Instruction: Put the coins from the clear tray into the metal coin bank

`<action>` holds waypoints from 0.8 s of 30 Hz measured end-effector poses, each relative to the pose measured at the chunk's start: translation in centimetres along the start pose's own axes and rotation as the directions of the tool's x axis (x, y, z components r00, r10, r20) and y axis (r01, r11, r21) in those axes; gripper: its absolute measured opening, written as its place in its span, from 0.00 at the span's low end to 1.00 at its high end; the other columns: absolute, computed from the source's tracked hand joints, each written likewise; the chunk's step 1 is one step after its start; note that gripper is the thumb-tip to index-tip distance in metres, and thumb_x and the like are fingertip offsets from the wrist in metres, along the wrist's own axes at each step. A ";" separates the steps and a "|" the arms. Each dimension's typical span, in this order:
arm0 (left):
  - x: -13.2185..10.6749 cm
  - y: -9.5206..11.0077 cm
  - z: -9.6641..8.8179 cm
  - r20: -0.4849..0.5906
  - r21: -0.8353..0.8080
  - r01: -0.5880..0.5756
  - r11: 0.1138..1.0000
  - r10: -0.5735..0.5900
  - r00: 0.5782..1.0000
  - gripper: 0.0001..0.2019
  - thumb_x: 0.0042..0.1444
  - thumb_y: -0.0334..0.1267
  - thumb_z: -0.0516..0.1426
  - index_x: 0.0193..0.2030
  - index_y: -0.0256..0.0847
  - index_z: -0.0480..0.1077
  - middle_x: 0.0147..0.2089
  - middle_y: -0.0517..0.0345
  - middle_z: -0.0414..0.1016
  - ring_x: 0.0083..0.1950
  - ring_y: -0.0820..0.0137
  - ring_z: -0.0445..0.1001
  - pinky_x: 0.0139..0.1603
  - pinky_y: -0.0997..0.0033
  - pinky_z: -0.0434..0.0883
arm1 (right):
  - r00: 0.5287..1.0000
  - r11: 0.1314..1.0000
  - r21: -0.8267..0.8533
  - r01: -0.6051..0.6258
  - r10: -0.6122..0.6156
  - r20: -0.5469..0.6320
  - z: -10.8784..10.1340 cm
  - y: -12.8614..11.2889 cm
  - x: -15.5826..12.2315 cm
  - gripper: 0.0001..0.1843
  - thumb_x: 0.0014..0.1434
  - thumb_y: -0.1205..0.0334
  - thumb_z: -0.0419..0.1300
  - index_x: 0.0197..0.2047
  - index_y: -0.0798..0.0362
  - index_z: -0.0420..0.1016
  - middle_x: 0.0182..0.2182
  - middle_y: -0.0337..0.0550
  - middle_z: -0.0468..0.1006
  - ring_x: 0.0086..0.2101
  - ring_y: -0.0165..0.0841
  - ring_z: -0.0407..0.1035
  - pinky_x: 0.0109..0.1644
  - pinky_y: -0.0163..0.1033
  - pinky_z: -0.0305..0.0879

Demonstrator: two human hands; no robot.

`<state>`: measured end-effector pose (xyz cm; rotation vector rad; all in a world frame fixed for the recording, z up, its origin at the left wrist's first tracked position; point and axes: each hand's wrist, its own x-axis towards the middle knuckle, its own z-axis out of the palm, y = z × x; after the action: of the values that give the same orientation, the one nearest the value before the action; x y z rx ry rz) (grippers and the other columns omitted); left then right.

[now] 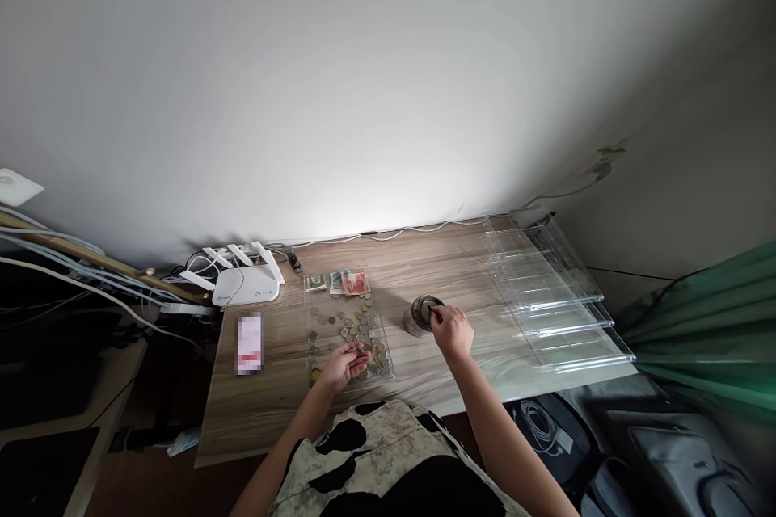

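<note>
- I see my left hand (pixel 345 362) cupped palm-up over the near edge of a clear tray (pixel 315 315), fingers curled loosely around a few coins (pixel 357 353).
- My right hand (pixel 452 331), at 3 o'clock from the tray, has its fingertips drawn together at the mouth of a small tin (pixel 418 315); anything pinched is too small to tell.
- Banknotes (pixel 348 283) lie at the tray's 12 o'clock and a white router (pixel 246 287) at its 10 o'clock.
- Stacked clear trays (pixel 551 299) lie at 3 o'clock on the desk (pixel 272 404).

Small round tin (pixel 418 315), upright, beside clear tray (pixel 390 371) of loose coins (pixel 355 329)
</note>
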<state>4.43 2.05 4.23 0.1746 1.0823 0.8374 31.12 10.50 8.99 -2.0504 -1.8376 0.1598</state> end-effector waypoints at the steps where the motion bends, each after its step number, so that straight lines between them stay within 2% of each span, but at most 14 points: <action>1: 0.0 -0.1 -0.1 -0.015 -0.007 -0.007 1.000 0.007 1.000 0.10 0.55 0.27 0.55 0.45 0.38 0.68 0.38 0.50 0.79 0.42 0.66 0.79 0.44 0.70 0.73 | 1.000 1.000 0.005 0.003 -0.003 0.001 -0.1 0.0 0.0 0.13 0.57 0.62 0.52 0.33 0.52 0.79 0.33 0.46 0.78 0.38 0.36 0.66 0.32 0.36 0.54; 5: 0.2 -0.1 -0.1 -0.043 -0.029 -0.028 0.999 0.027 0.999 0.16 0.57 0.26 0.53 0.51 0.39 0.66 0.37 0.52 0.79 0.41 0.67 0.79 0.43 0.70 0.74 | 0.995 0.993 0.118 0.021 -0.009 -0.100 -0.8 -0.8 -0.3 0.18 0.61 0.59 0.48 0.43 0.52 0.78 0.37 0.47 0.78 0.40 0.37 0.67 0.41 0.38 0.60; 7: 0.2 0.0 0.0 -0.038 -0.039 -0.026 0.999 0.025 0.999 0.18 0.56 0.26 0.55 0.54 0.39 0.66 0.39 0.50 0.79 0.42 0.67 0.79 0.43 0.70 0.74 | 0.995 0.974 0.220 0.046 -0.026 -0.092 -1.0 -2.1 -1.1 0.19 0.62 0.58 0.47 0.45 0.52 0.78 0.38 0.49 0.78 0.39 0.37 0.68 0.44 0.38 0.62; 9: 0.2 0.1 0.2 -0.032 -0.047 -0.018 0.999 0.017 0.999 0.20 0.56 0.26 0.56 0.56 0.38 0.65 0.42 0.48 0.79 0.43 0.66 0.79 0.44 0.70 0.73 | 0.994 0.940 0.330 0.086 -0.105 0.040 -0.9 -4.0 -2.2 0.19 0.62 0.58 0.48 0.44 0.52 0.78 0.38 0.49 0.78 0.36 0.36 0.69 0.42 0.38 0.64; 10: 0.2 0.2 0.3 -0.030 -0.048 -0.014 0.999 0.012 0.999 0.21 0.56 0.26 0.56 0.56 0.38 0.65 0.42 0.47 0.78 0.44 0.66 0.78 0.44 0.70 0.73 | 0.977 0.920 0.379 0.103 -0.165 0.134 -0.6 -5.1 -2.9 0.18 0.61 0.58 0.49 0.44 0.51 0.78 0.38 0.49 0.78 0.34 0.35 0.69 0.41 0.38 0.64; 12: 0.3 0.2 0.6 -0.033 -0.038 -0.005 0.999 0.004 0.999 0.22 0.56 0.26 0.56 0.58 0.38 0.65 0.41 0.49 0.79 0.43 0.67 0.78 0.42 0.72 0.73 | 0.902 0.881 0.454 0.133 -0.297 0.314 0.3 -7.2 -4.3 0.16 0.59 0.58 0.52 0.45 0.50 0.78 0.38 0.46 0.78 0.33 0.34 0.69 0.38 0.36 0.64; 14: 0.3 0.1 0.8 -0.038 -0.020 0.002 1.000 -0.003 0.999 0.22 0.56 0.25 0.56 0.58 0.39 0.65 0.38 0.52 0.79 0.38 0.70 0.78 0.39 0.74 0.73 | 0.822 0.867 0.478 0.139 -0.370 0.432 1.4 -8.8 -5.6 0.14 0.57 0.60 0.55 0.43 0.49 0.79 0.37 0.44 0.78 0.34 0.33 0.70 0.38 0.35 0.63; 16: 0.3 0.0 0.9 -0.037 -0.010 0.011 1.000 -0.011 0.999 0.21 0.55 0.25 0.57 0.57 0.38 0.65 0.36 0.54 0.78 0.32 0.73 0.77 0.36 0.75 0.73 | 0.791 0.876 0.465 0.127 -0.372 0.486 2.3 -9.8 -6.5 0.11 0.54 0.64 0.56 0.38 0.49 0.79 0.35 0.42 0.78 0.35 0.32 0.70 0.38 0.33 0.62; 18: 0.2 -0.2 0.8 -0.014 -0.006 0.023 1.000 -0.023 1.000 0.19 0.55 0.26 0.58 0.54 0.37 0.67 0.38 0.53 0.78 0.30 0.74 0.76 0.35 0.75 0.73 | 0.790 0.893 0.438 0.106 -0.343 0.509 3.0 -10.1 -7.0 0.09 0.52 0.68 0.57 0.33 0.51 0.79 0.32 0.42 0.78 0.35 0.32 0.70 0.37 0.33 0.61; 22: -0.1 -0.3 0.5 0.050 -0.017 0.040 0.999 -0.039 0.998 0.12 0.54 0.31 0.60 0.46 0.34 0.71 0.40 0.48 0.78 0.36 0.68 0.78 0.36 0.72 0.72 | 0.771 0.883 0.468 0.031 -0.319 0.551 3.2 -9.5 -6.6 0.07 0.48 0.70 0.58 0.28 0.52 0.77 0.27 0.40 0.78 0.31 0.31 0.69 0.35 0.33 0.60; 24: -0.2 -0.2 0.4 0.087 -0.047 0.050 0.998 -0.045 0.995 0.10 0.54 0.31 0.59 0.43 0.34 0.71 0.41 0.46 0.78 0.41 0.64 0.78 0.38 0.71 0.73 | 0.802 0.839 0.541 -0.057 -0.284 0.525 2.9 -8.5 -5.7 0.05 0.49 0.66 0.58 0.27 0.52 0.76 0.25 0.40 0.78 0.28 0.31 0.69 0.34 0.33 0.62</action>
<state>4.81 1.87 4.46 0.1420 0.9815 0.8057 21.48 6.12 8.34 -1.5611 -1.9321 1.2617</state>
